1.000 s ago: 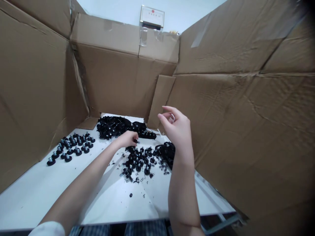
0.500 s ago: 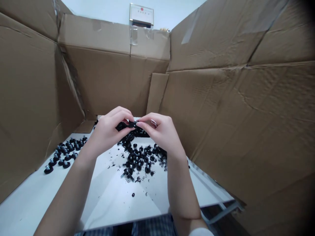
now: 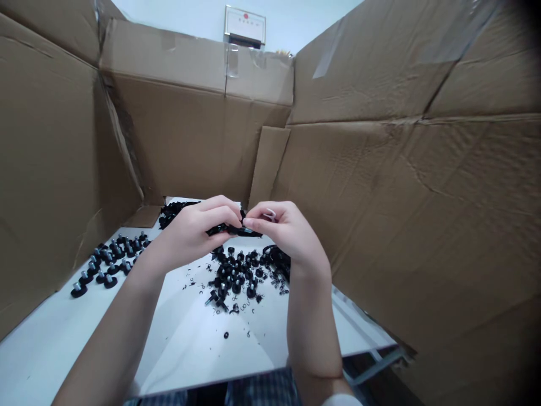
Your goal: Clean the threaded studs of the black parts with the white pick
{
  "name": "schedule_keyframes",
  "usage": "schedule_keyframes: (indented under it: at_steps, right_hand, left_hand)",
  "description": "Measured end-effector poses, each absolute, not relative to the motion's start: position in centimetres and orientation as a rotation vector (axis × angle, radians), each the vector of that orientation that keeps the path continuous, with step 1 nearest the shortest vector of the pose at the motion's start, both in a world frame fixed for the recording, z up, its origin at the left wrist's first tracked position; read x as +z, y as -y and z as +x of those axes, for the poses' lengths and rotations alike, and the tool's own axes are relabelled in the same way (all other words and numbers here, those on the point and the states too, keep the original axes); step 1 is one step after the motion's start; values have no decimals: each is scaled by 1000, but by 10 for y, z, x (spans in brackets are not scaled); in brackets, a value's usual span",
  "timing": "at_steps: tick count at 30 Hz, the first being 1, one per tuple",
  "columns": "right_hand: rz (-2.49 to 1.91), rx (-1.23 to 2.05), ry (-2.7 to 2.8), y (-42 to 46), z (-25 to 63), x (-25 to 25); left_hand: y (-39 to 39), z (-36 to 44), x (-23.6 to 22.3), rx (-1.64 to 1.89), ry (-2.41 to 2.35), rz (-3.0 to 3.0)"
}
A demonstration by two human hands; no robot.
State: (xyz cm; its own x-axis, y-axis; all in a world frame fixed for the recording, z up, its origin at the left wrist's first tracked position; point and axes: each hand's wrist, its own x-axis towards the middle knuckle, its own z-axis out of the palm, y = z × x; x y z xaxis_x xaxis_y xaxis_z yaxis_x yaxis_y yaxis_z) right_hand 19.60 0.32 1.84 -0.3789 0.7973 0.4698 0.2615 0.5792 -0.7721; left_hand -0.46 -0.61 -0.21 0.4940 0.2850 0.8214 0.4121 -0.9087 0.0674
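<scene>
Both hands, apart a second ago, now meet: the left hand (image 3: 203,223) and right hand (image 3: 287,228), nearly closed, pinch one small part (image 3: 243,217) above the table (image 3: 203,355), and the right carries one white piece (image 3: 271,214). A loose pinch could drop the part into the pile (image 3: 234,276) and lose it. Counting outward, one ring (image 3: 226,335) lies nearest, then the pile, too overlapped to count, roughly twenty bolts (image 3: 109,257) at left, partly hidden, and two heaps (image 3: 171,214), one by the right wrist, one behind.
</scene>
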Motion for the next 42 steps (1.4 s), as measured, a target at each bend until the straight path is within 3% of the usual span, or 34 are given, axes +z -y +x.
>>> schedule_keyframes:
  at_steps: [3,6,10,14,18,26,42]
  right_hand:
    - [-636,1044,1917,-13,197,17]
    - [-575,1128,1865,-24,196,14]
    - [-673,979,1729,-29,196,12]
    - [-914,556,1525,-25,197,12]
    - [-991,296,1469,-21,194,13]
    - [-655,219,1628,-7,183,10]
    - [-364,333,1694,15,177,8]
  left_hand:
    - [9,-4,-1,-1535,466,-2598]
    - [10,-2,-2,-1793,455,-2552]
    - [12,-1,-1,-2142,627,-2405]
    - [15,0,2,-2289,933,-2334]
    - [13,2,1,-2348,1061,-2389]
    - [10,5,-4,-2165,931,-2482]
    - [10,18,-7,-2384,830,-2292]
